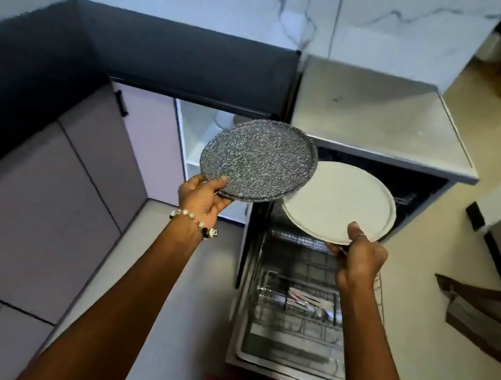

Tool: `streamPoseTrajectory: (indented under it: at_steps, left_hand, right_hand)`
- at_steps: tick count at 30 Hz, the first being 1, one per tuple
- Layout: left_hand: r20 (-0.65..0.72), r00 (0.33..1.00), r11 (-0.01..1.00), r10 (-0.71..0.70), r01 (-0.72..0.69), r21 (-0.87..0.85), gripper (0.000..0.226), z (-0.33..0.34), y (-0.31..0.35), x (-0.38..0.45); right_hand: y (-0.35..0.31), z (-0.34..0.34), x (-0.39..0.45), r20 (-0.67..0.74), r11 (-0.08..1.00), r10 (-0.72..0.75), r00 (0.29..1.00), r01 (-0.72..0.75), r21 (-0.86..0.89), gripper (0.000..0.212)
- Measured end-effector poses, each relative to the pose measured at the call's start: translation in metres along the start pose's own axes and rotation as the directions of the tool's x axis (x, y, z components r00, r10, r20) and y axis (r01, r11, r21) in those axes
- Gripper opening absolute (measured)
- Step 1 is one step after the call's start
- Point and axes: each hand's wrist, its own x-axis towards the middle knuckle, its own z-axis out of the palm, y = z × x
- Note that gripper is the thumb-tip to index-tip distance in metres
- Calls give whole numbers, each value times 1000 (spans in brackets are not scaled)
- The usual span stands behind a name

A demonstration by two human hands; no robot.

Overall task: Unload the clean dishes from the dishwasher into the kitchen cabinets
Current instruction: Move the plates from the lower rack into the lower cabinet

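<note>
Left hand [205, 197] pinches speckled plate [259, 159]; right hand [360, 258] pinches white plate [340, 201]

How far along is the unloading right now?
Done: the visible part of the rack is nearly bare, and the cabinet stands open. In hand: the left hand grips a speckled plate; the right hand grips a white plate. Left: shelving both, plus the cutlery.

Open cabinet [197, 144] bay gapes left of the dishwasher [294, 313]; speckled plate [259, 159] partly blocks its mouth; lowered door fills the floor ahead.
</note>
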Motion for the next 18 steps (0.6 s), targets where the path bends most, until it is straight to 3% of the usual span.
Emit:
streamPoseTrajectory:
  at_steps: [10,18]
  left_hand:
    - [-193,980,998,49,-55,-30,21,-127,80,43]
    - [-286,957,999,-47,39,-35,14,-167,105,139]
  right_hand:
    - [71,114,-61,186,988,91,978,-65,-142,20]
    - [149,217,-28,238,982,114,965,-72,-177,37]
